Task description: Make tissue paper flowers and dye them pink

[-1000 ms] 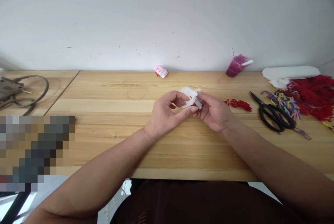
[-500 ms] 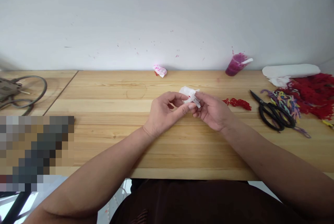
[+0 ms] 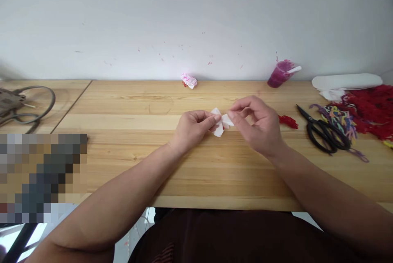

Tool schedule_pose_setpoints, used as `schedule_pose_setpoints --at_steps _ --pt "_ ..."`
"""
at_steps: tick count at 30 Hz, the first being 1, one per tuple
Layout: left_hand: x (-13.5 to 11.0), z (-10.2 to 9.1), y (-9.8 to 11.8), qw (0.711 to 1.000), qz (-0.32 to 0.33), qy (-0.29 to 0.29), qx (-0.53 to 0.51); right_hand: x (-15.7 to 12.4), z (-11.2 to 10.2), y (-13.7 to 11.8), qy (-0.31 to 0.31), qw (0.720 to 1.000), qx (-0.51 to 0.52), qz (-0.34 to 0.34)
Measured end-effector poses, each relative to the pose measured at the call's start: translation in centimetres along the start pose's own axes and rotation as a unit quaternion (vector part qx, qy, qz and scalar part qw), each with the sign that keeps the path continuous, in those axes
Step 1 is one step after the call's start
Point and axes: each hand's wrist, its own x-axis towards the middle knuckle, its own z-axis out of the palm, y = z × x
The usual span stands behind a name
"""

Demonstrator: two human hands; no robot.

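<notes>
A small crumpled white tissue (image 3: pixel 220 123) with a red spot is held between both hands above the wooden table (image 3: pixel 196 173). My left hand (image 3: pixel 193 129) pinches its left side with thumb and fingers. My right hand (image 3: pixel 258 126) pinches its right end, fingers curled over it. A small red yarn tuft (image 3: pixel 287 121) lies just right of my right hand.
Black scissors (image 3: pixel 322 134) lie at the right beside colourful threads (image 3: pixel 336 116) and a red yarn pile (image 3: pixel 373 109). A stained pink cup (image 3: pixel 280 75) and a crumpled pink-stained tissue (image 3: pixel 189 80) stand by the wall. A white roll (image 3: pixel 346 82) lies far right, cables (image 3: pixel 27 105) far left.
The hands have drawn slightly apart and lowered, stretching the white tissue between them. My right hand has turned over, its back now facing up.
</notes>
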Motion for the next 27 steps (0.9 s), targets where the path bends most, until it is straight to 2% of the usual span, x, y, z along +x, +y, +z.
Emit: schedule_pose_setpoints --at_steps 3,6,16,27 --pt "-0.01 -0.05 -0.17 1.000 -0.010 -0.003 -0.004 -0.41 0.10 -0.60 -0.057 0.994 -0.063 -0.064" --pt "-0.01 -0.08 -0.23 1.000 -0.025 -0.008 -0.002 -0.55 0.37 -0.74 -0.069 0.992 -0.083 -0.071" --pt "-0.24 0.10 0.53 0.991 -0.094 -0.016 -0.091 -0.30 0.40 -0.75 -0.071 0.992 -0.102 -0.010" --pt "-0.16 0.07 0.53 0.992 -0.091 -0.021 -0.086 -0.34 0.50 -0.89 -0.086 0.993 -0.078 0.018"
